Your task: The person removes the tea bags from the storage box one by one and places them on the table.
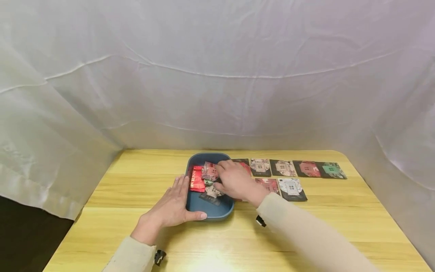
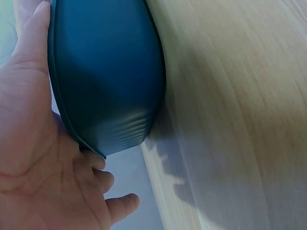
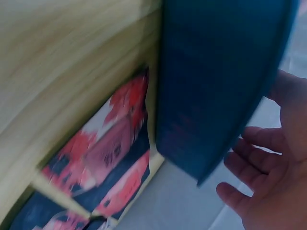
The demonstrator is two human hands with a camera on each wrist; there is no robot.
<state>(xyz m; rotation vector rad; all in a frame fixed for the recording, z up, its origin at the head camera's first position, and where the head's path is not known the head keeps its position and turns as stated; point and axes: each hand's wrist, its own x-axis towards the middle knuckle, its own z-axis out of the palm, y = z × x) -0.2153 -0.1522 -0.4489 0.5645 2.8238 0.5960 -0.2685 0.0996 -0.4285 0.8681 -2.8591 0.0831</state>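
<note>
A dark blue bin point(image 1: 211, 217) stands on the wooden table, holding several small sachets. My left hand point(image 1: 172, 207) rests along its left side, fingers straight and thumb over the front rim; the left wrist view shows the palm by the bin's wall point(image 2: 105, 72). My right hand point(image 1: 236, 180) reaches over the right rim, its thumb and forefinger apart beside a pinkish-red sachet point(image 1: 209, 171). Below that lie a bright red packet point(image 1: 196, 179) and a black-and-beige sachet point(image 1: 213, 191). The right fingertips are hidden behind the bin in the right wrist view.
Sachets lie flat right of the bin in two rows. The back row includes a beige one point(image 1: 260, 166) and a green one point(image 1: 332, 170); the front row has a red one point(image 1: 267, 184) and a white one point(image 1: 292, 188). Pale cloth point(image 1: 238, 102) hangs behind the table.
</note>
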